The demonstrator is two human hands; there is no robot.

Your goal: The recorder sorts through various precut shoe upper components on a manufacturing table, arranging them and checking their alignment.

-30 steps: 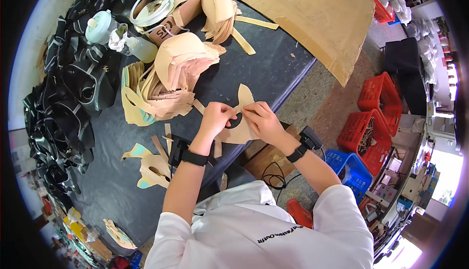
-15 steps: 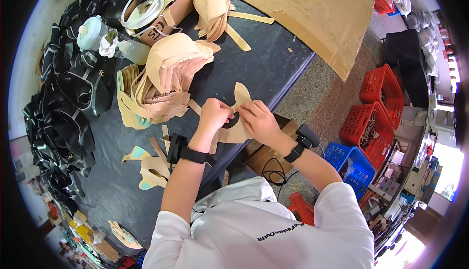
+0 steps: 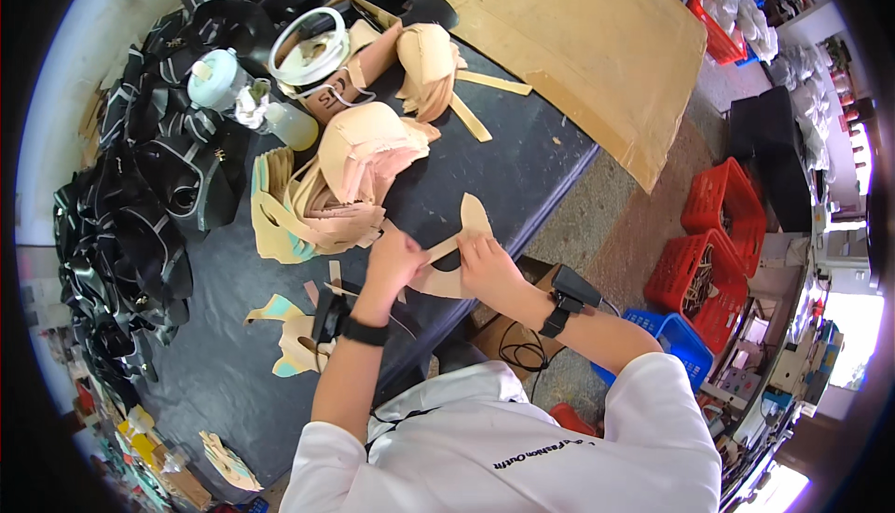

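A curved, beige leather-like cut piece (image 3: pixel 454 250) is pinched by both the left hand (image 3: pixel 392 263) and the right hand (image 3: pixel 488 268), fingers closed on it. A floppy stack of similar tan pieces (image 3: pixel 326 198) is seen at ten o'clock on the dark matte table (image 3: pixel 522 154).

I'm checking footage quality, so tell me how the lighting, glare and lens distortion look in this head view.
Head view: strong fisheye, with a black ring around the picture and the dark table edge bowing; bright, even light over the left hand, right hand and tan cut piece; glare washes out the lower right rim; the centre is sharp, while the rim is smeared.
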